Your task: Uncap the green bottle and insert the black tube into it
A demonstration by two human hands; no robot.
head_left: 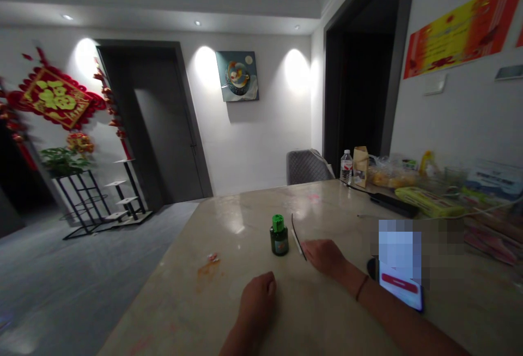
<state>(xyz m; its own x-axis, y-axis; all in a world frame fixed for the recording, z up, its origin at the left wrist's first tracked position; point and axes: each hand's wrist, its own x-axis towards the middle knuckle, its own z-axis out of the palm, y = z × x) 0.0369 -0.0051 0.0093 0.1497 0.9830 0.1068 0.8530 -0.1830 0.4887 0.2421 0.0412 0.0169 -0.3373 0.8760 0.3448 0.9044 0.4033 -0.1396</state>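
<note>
A small dark green bottle (279,242) with a bright green ribbed cap (278,222) stands upright on the stone-topped table (245,203). Just right of it lie a thin, curved dark stick (295,229) and a short white strip (297,243), side by side. My right hand (324,256) is closed, its fingertips at the near ends of these two; whether it grips either is hidden. Nearer the front, below the bottle, my left hand (258,297) rests loosely curled, with nothing visible in it.
A lit phone (402,290) lies beside my right forearm. Along the right wall sit a water bottle (346,166), a paper bag (360,166), a black power strip (393,204) and a yellow packet (429,202). An orange stain (207,272) marks the left side. A grey chair (308,167) stands behind.
</note>
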